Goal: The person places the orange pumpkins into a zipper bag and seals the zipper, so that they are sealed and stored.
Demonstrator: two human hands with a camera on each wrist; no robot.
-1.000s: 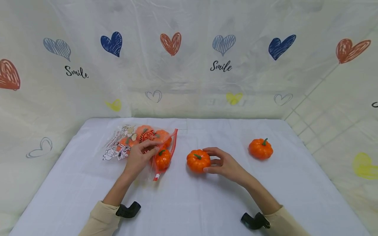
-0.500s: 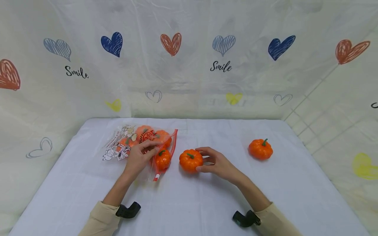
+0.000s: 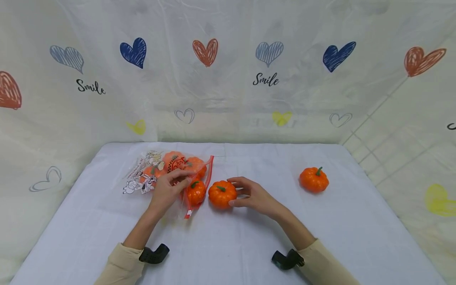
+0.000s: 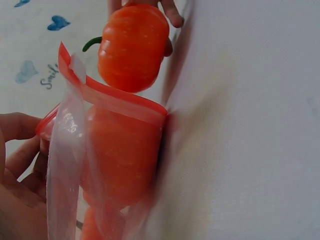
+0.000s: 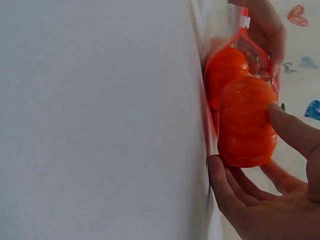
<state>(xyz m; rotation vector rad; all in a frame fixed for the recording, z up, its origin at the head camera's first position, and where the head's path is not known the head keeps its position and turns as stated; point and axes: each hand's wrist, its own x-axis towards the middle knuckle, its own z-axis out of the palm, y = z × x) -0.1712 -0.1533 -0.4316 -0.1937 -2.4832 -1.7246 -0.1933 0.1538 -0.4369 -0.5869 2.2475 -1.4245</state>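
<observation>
My right hand (image 3: 254, 198) grips a small orange toy pumpkin (image 3: 222, 194) with a green stem, thumb on one side and fingers on the other. That pumpkin is right at the mouth of a clear zip bag (image 4: 125, 102) with a red edge. My left hand (image 3: 169, 190) pinches the bag's upper edge and holds its mouth apart. Just inside the mouth sits another pumpkin (image 3: 196, 192), and several more lie deeper in the bag, partly hidden by its printed film. In the right wrist view a white slider (image 5: 244, 21) shows on the red zip.
One more orange pumpkin (image 3: 314, 180) stands alone at the right of the white-covered table (image 3: 228, 245). Behind the table hangs a pale curtain (image 3: 235, 99) printed with hearts and words. Each wrist wears a black camera mount (image 3: 154, 253).
My right hand has carried its pumpkin leftward across the table, up to the bag's mouth. The left hand and the bag have stayed in place.
</observation>
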